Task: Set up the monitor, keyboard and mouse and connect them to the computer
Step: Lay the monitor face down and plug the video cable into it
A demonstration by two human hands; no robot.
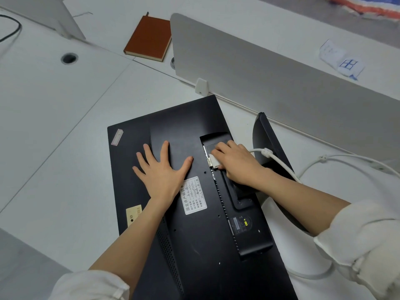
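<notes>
The right hand point(236, 163) covers most of the white plug point(214, 162). The monitor point(194, 213) runs off the bottom edge; its label print is unreadable

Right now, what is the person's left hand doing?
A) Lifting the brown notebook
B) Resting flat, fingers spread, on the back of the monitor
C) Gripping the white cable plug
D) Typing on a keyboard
B: the left hand lies open and flat on the back of the monitor, which lies face down, while the right hand holds the white plug at its ports.

Black monitor point(194, 213), white cable point(279, 161), seemingly brown notebook point(148, 37)
</notes>
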